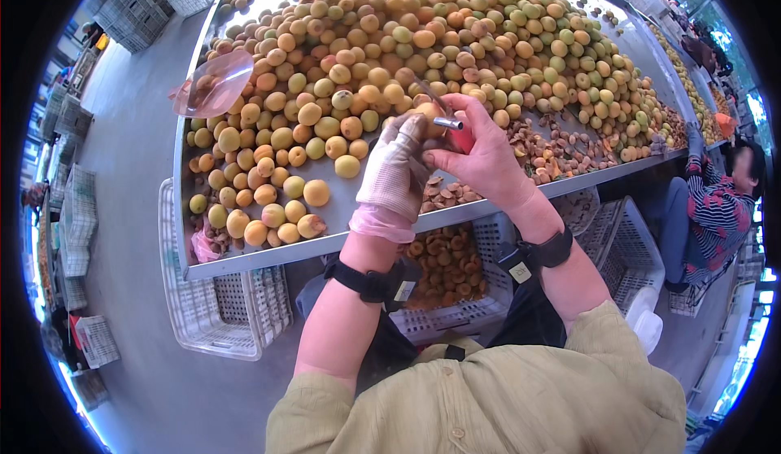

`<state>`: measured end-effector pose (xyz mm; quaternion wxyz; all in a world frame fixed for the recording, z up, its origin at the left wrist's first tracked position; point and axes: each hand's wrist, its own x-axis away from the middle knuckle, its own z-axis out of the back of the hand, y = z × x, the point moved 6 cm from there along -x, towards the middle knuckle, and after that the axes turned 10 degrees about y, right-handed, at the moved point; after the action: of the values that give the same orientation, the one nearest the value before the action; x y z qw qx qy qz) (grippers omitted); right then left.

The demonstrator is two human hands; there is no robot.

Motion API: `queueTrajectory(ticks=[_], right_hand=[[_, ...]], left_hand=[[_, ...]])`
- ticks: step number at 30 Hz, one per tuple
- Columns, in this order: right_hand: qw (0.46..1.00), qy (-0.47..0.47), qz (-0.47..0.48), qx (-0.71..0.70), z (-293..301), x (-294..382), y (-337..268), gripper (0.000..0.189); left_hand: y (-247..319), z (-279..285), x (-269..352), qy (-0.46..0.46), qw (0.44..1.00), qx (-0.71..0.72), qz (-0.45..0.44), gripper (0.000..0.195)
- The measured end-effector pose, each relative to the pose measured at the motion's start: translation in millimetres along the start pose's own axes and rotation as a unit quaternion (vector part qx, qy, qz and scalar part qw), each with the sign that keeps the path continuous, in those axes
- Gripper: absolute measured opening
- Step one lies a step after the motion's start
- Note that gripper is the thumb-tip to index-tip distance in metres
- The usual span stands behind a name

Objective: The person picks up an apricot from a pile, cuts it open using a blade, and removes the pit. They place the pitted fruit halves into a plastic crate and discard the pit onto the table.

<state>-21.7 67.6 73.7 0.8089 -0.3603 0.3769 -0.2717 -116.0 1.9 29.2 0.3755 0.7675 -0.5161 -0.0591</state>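
Note:
My left hand (390, 173), in a whitish knit glove with a pink plastic cuff, grips an apricot (429, 112) above the front of a metal-edged table (268, 264). Bare, my right hand (488, 155) holds a tool with a red handle (464, 139) against the fruit. From that hand a bright metal tube (448, 123) and a thin dark blade (432, 93) stick out; whether they form one tool I cannot tell. Behind both hands spreads a large heap of apricots (366, 45). Apricot stones (448, 195) lie under my right hand.
Below the table edge, a plastic crate (497, 298) holds halved apricots (448, 265). Another white crate (268, 307) stands at left. More stones (558, 149) lie at right. A clear pink plastic scoop-like piece (219, 85) rests at the left edge. A person (720, 210) sits at right.

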Motion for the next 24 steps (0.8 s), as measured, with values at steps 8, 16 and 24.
queueTrajectory(ticks=[8,16,24], right_hand=[[0.989,0.04,-0.007,-0.14,23.8,1.1,26.6,0.036],[0.878,0.014,-0.276,-0.391,31.1,18.2,64.4,0.034],[0.835,-0.021,-0.352,-0.422,2.1,44.6,79.2,0.035]], left_hand=[[-19.8,-24.0,-6.4,-0.056,0.998,0.021,-0.027,0.042],[-43.6,-12.8,-38.7,0.002,0.984,0.172,0.039,0.041],[-67.5,-24.5,-45.8,-0.022,0.986,0.15,0.076,0.044]])
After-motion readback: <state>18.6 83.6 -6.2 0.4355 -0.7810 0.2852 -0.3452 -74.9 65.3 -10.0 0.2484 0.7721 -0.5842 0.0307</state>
